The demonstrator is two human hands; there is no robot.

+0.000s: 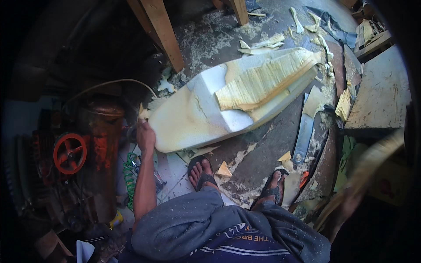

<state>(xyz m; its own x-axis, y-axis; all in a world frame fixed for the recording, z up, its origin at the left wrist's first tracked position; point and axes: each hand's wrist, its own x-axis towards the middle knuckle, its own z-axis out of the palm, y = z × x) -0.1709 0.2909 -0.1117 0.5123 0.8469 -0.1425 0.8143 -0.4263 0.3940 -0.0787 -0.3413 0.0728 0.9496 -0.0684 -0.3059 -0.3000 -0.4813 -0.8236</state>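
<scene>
A large carved foam block (206, 101), white and pale yellow with a raised, ridged section, lies slantwise on the floor in front of me. My left hand (146, 133) is closed at its near left end, with a ragged yellowish bit showing by the fingertips; the grip is partly hidden. Far out to the right, my right hand (349, 204) is smeared by motion. A long, curved, pale yellow foam strip (379, 155) runs through it, also blurred. A flat saw-like blade with a pale handle (307, 125) rests on the floor right of the block.
An air compressor tank (103, 144) with a red wheel (70, 153) stands at left, near a green coiled hose (130, 175). Wooden legs (164, 33) rise behind the block. Foam offcuts (263, 44) and dust litter the floor. A pale box-like surface (379, 92) stands at right.
</scene>
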